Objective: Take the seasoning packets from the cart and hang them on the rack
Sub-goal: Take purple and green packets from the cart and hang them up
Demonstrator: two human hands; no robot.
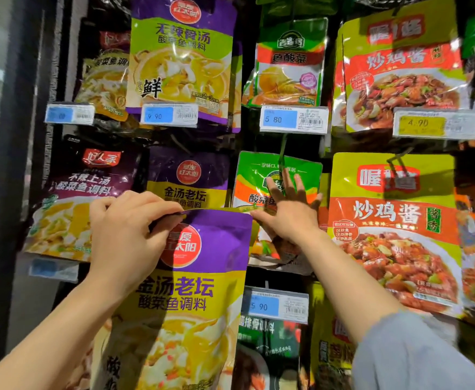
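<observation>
**Hanging a purple-and-yellow packet on its peg**

Lifting of the seasoning packet (191, 280) toward the rack (247, 80) is the step in hand. The packet is held up in front of the display, its top edge level with the lower row of hanging goods. That top edge is pinched by the left hand (126, 237), with the thumb and curled fingers folded over the purple strip. The right hand (287, 212) is held with its fingers straight and spread; the top right corner of the packet is touched at the thumb side, while the fingertips are laid against the green packet (261, 175) hanging behind. Whether the corner is truly gripped by that hand cannot be told.

A matching packet (188, 178), of the same purple and yellow design, is seen hanging just behind and above the held one, so that peg is judged to be the target. The peg tip itself is hidden.

For the next move, the hang hole at the packet's top must be found and brought level with the peg end, then slid on. The neighbouring green packet may need to be kept aside. The cart is not in view.
</observation>
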